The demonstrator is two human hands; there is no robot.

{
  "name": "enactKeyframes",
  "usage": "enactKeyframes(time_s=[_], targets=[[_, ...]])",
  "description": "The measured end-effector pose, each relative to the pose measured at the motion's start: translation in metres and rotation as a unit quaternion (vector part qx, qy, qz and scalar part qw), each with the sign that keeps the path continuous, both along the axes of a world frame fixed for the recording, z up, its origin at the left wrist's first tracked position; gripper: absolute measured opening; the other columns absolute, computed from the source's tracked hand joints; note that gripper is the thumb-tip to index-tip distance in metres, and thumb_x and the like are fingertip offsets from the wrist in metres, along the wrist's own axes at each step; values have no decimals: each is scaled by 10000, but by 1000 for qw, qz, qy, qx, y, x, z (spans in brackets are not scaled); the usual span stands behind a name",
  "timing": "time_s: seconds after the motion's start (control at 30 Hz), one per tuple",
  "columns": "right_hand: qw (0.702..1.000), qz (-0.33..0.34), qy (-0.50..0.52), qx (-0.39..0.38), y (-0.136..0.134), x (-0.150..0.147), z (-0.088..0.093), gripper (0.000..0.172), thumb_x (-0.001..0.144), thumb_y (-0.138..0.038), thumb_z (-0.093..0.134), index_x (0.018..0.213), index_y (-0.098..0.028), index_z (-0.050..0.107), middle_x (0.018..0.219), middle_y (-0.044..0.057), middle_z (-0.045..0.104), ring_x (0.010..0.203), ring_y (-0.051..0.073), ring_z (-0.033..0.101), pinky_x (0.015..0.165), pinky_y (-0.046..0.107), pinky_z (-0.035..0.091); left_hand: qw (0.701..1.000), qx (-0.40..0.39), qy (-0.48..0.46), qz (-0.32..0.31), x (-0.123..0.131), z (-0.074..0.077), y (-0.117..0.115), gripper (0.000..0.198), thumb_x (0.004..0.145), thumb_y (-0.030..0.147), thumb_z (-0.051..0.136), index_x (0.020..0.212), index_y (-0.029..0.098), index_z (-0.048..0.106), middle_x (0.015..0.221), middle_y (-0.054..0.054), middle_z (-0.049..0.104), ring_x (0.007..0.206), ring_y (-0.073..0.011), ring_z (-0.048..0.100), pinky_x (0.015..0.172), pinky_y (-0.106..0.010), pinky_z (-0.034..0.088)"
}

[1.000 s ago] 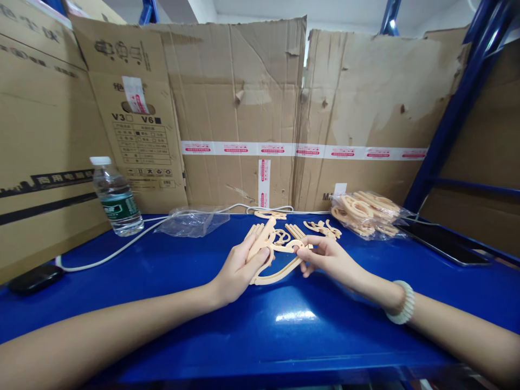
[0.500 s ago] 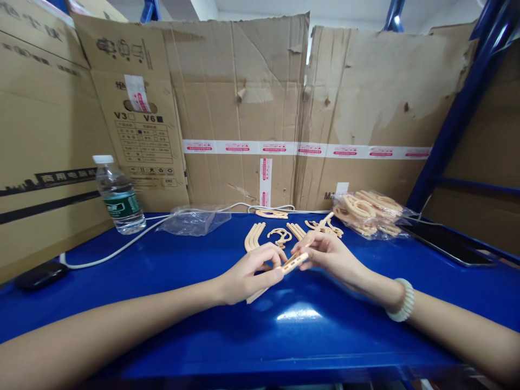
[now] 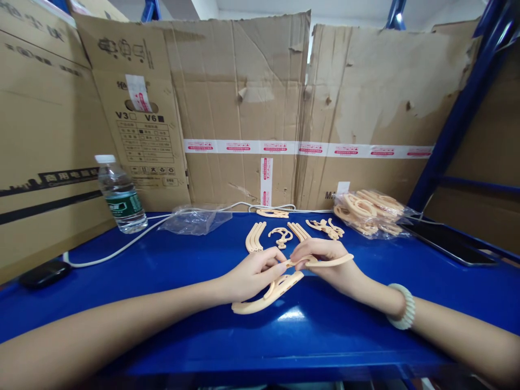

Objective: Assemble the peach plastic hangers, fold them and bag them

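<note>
Both hands hold a peach plastic folding hanger [image 3: 266,300] low over the blue tabletop. My left hand [image 3: 248,276] is closed, its thumb and fingers pinching the middle part; one curved arm with slots hangs below it, towards the front. My right hand [image 3: 327,250] is closed round the other end, and a second curved arm sticks out to the right across its palm. The joint between the two parts is mostly covered by fingertips. Just behind lie curved hanger arms [image 3: 255,236], a hanger hook [image 3: 281,236] and more straight-looking arms [image 3: 298,231].
A clear bag of hanger parts [image 3: 371,212] and a dark tablet [image 3: 450,245] lie at right. Loose parts [image 3: 330,228] sit before the bag. At left are a water bottle [image 3: 124,203], crumpled plastic [image 3: 195,219], a white cable [image 3: 101,262] and a black object [image 3: 44,274]. Cardboard [image 3: 239,108] walls the back.
The held hanger has turned and spread: one arm now hangs below my left hand, the other points right across my right hand. My right hand has rotated slightly.
</note>
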State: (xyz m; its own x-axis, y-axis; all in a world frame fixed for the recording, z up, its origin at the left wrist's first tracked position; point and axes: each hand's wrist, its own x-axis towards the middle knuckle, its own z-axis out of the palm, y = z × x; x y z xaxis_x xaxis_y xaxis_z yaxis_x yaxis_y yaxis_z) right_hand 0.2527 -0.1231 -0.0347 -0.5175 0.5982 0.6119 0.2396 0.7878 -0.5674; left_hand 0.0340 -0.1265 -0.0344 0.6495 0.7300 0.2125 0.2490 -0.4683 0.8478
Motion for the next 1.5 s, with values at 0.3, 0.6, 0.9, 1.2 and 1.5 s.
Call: enactKeyframes(time_s=[0.3, 0.6, 0.9, 1.2, 1.5], targets=[[986, 17, -57, 156, -10, 0, 4, 197, 967, -166, 483, 980, -188, 678, 924, 83, 698, 833, 161, 658, 735, 291, 541, 971, 207, 123, 0, -2, 4, -5, 320, 994, 279, 307, 772, 183, 517, 605, 36, 484, 550, -122, 442, 563, -257, 319], [874, -19, -201, 442, -13, 1, 10, 218, 979, -111, 433, 1065, -155, 628, 846, 88, 696, 743, 179, 658, 629, 303, 542, 955, 263, 135, -2, -3, 0, 1, 335, 1000, 288, 310, 734, 192, 490, 586, 36, 458, 534, -123, 421, 539, -258, 296], [825, 7, -268, 498, -16, 9, 18, 268, 957, -85, 447, 916, -184, 693, 838, 84, 730, 730, 185, 665, 631, 318, 570, 944, 302, 134, -18, -2, 1, 1, 313, 1001, 270, 311, 751, 193, 482, 591, 35, 449, 524, -129, 428, 532, -244, 299], [817, 57, -266, 509, -18, 11, 24, 262, 931, -77, 450, 890, -161, 694, 828, 109, 726, 757, 214, 666, 652, 345, 566, 955, 267, 125, -17, 1, 3, 1, 323, 987, 259, 310, 718, 190, 475, 573, 36, 451, 522, -120, 448, 544, -237, 322], [943, -182, -95, 261, 24, 45, 44, 171, 954, -175, 445, 964, -199, 613, 959, 92, 692, 871, 212, 664, 738, 351, 548, 981, -175, -64, -45, 3, -6, 14, 373, 904, 524, 418, 780, 181, 493, 488, 23, 538, 358, -124, 482, 380, -212, 357]])
